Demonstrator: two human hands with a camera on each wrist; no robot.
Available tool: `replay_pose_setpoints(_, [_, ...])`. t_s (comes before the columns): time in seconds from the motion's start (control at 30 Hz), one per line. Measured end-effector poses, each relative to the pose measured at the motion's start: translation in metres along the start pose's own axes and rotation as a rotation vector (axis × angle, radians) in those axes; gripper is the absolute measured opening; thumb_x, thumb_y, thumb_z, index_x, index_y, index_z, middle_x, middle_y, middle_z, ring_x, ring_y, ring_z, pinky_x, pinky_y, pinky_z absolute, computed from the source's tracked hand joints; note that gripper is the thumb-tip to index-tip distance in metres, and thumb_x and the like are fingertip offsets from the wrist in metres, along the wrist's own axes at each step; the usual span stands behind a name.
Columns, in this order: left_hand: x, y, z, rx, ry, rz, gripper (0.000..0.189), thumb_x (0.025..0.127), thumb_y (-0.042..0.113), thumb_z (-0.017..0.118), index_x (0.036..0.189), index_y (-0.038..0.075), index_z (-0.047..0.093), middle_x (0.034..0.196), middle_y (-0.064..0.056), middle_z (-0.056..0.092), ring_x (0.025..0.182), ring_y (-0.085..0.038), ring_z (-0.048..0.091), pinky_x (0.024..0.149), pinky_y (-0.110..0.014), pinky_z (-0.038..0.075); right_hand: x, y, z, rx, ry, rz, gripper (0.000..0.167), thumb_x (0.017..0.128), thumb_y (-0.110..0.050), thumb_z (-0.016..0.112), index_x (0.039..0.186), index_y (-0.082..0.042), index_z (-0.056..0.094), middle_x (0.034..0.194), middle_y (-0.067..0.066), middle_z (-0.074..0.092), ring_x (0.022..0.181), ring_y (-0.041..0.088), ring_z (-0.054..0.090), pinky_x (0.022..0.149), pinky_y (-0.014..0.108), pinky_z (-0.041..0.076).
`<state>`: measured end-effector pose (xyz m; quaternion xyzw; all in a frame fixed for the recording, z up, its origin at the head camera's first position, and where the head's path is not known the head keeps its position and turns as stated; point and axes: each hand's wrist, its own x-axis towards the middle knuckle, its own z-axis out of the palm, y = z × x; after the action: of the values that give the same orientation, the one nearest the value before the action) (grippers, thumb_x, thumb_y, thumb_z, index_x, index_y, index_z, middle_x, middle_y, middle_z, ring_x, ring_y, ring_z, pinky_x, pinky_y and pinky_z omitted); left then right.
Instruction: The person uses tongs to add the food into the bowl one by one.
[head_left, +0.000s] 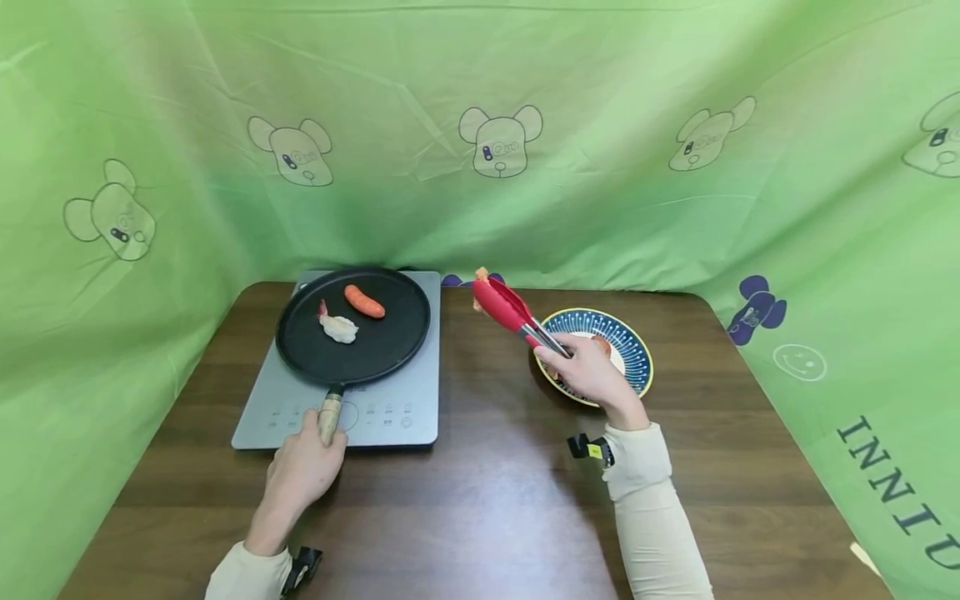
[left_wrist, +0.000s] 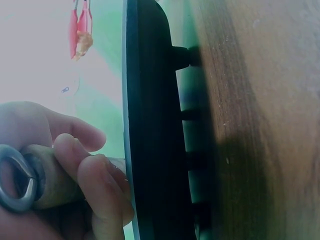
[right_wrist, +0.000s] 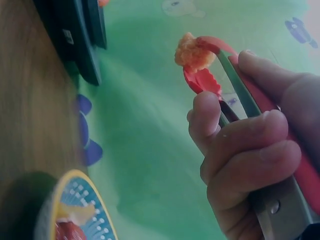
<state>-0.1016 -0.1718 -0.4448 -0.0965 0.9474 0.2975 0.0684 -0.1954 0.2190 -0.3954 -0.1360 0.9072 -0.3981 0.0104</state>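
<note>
In the head view my left hand (head_left: 306,460) grips the light handle (head_left: 330,415) of a round black frying pan (head_left: 375,354). A red sausage (head_left: 364,302) and a white shrimp (head_left: 339,328) with a red tail lie in the pan. My right hand (head_left: 588,369) holds red-tipped metal tongs (head_left: 504,305), raised over the table and pointing toward the pan. Between the tong tips is a lumpy orange-brown piece of food (right_wrist: 194,53), clearest in the right wrist view. Below the right hand stands a blue-patterned plate (head_left: 637,350) with a yellow rim, partly hidden by that hand.
The pan sits on a grey induction cooker (head_left: 416,400) at the left of the brown wooden table (head_left: 487,483). Some reddish food (right_wrist: 70,231) and a yellowish piece (right_wrist: 77,214) lie in the plate. A green printed curtain (head_left: 390,200) hangs behind and at both sides.
</note>
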Motion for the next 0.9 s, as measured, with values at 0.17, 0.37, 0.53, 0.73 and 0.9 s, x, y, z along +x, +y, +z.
replay_pose_setpoints(0.17, [0.0, -0.001, 0.0, -0.005, 0.006, 0.0, 0.048, 0.09, 0.029, 0.045, 0.126, -0.001, 0.035, 0.07, -0.012, 0.05, 0.054, -0.025, 0.047, 0.045, -0.038, 0.034, 0.007, -0.006, 0.013, 0.048, -0.029, 0.047, 0.03, 0.091, -0.04, 0.06, 0.085, -0.011, 0.062, 0.067, 0.006, 0.058, 0.05, 0.012, 0.046, 0.047, 0.027, 0.038])
replay_pose_setpoints(0.37, [0.0, 0.0, 0.0, -0.007, 0.004, 0.003, 0.048, 0.09, 0.029, 0.045, 0.126, -0.001, 0.034, 0.07, -0.013, 0.05, 0.054, -0.025, 0.047, 0.045, -0.037, 0.034, 0.009, -0.009, 0.023, -0.007, -0.019, 0.042, 0.03, 0.09, -0.04, 0.061, 0.099, -0.012, 0.065, 0.068, 0.008, 0.062, 0.053, 0.014, 0.049, 0.051, 0.032, 0.04])
replay_pose_setpoints(0.53, [-0.001, -0.001, 0.0, -0.007, 0.006, -0.001, 0.048, 0.09, 0.029, 0.045, 0.126, -0.001, 0.034, 0.07, -0.012, 0.049, 0.054, -0.025, 0.047, 0.045, -0.037, 0.034, 0.013, -0.011, 0.03, 0.0, -0.019, 0.058, 0.033, 0.09, -0.041, 0.061, 0.108, -0.013, 0.065, 0.063, 0.003, 0.055, 0.05, 0.014, 0.047, 0.048, 0.031, 0.04])
replay_pose_setpoints(0.73, [-0.001, -0.001, 0.001, -0.012, 0.004, -0.011, 0.049, 0.091, 0.029, 0.044, 0.128, -0.001, 0.034, 0.071, -0.012, 0.05, 0.054, -0.025, 0.047, 0.045, -0.037, 0.034, 0.019, -0.014, 0.037, 0.003, -0.012, 0.034, 0.031, 0.09, -0.039, 0.062, 0.108, -0.014, 0.066, 0.062, 0.001, 0.046, 0.05, 0.014, 0.042, 0.048, 0.031, 0.037])
replay_pose_setpoints(0.9, [0.0, -0.001, 0.001, -0.009, 0.007, -0.011, 0.05, 0.091, 0.029, 0.044, 0.129, -0.001, 0.033, 0.072, -0.013, 0.05, 0.054, -0.025, 0.047, 0.045, -0.037, 0.034, 0.023, -0.015, 0.044, -0.009, -0.015, 0.017, 0.035, 0.09, -0.039, 0.062, 0.111, -0.012, 0.065, 0.064, 0.001, 0.047, 0.055, 0.014, 0.042, 0.053, 0.032, 0.037])
